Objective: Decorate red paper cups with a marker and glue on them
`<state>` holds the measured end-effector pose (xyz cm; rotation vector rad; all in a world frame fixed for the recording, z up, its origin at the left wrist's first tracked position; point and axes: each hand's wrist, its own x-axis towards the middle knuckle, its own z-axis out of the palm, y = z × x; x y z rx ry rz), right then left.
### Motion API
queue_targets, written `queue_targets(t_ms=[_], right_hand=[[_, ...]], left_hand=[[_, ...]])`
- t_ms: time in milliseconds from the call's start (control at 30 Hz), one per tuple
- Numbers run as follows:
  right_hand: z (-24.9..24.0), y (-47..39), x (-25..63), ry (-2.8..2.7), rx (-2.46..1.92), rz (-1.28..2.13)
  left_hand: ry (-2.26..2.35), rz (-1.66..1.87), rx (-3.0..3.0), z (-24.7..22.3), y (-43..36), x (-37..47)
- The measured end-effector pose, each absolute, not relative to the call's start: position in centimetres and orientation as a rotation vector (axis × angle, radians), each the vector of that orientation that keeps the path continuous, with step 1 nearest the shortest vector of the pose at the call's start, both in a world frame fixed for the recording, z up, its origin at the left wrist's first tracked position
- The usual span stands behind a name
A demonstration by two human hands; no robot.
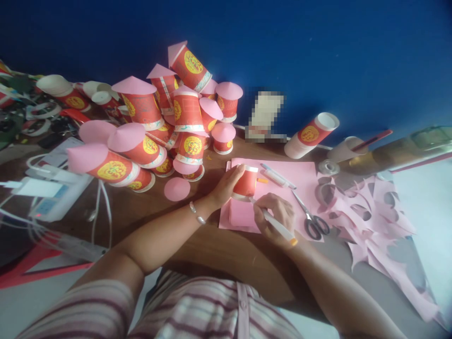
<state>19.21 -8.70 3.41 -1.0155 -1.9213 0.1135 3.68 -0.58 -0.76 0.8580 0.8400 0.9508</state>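
My left hand (229, 184) is closed around a red paper cup (246, 182) with white bands at both ends, held over pink paper sheets (243, 215). In my right hand (278, 214) is a white marker pen (278, 227) with an orange end, its tip at the cup's lower edge. Just behind the cup, a small orange piece (262, 181) lies on the paper. A clear-bodied pen (278, 176) rests farther back, and black-handled scissors (312, 221) lie right of my right hand.
Red cups with pink paper cones (189, 110) are piled at the left, near a pink disc (177, 189). Cut pink scraps (367, 212) spread at the right beside a tape roll (328, 166). Stacked cups (310, 134) stand near the blue wall. A power strip (52, 197) with cables lies left.
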Motion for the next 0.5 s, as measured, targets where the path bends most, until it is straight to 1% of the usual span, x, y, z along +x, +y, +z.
queue_targets(t_ms=[500], right_hand=[[3.24, -8.76, 19.02, -1.91, -0.914, 0.12]], left_hand=[[0.818, 0.984, 0.934, -0.62, -0.72, 3.69]])
